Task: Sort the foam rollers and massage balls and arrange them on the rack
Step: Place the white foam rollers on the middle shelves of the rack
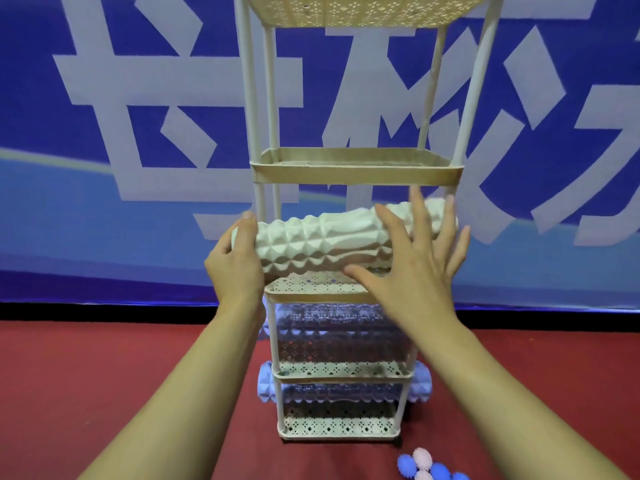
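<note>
curled around the left end of the white foam roller (322, 242), the left hand (235, 261) holds it tight. the right hand (412, 271) lies flat against the roller with fingers spread wide. the roller sits sideways over a middle shelf of the cream rack (353, 171). a blue roller (268, 386) lies on a lower shelf. spiky balls (427, 467) sit close together on the red floor (104, 375) near the rack's foot.

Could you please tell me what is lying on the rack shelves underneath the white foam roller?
Under the white foam roller, blue rollers lie on lower shelves of the rack, ends sticking out. Perforated shelves hide their middles.
</note>
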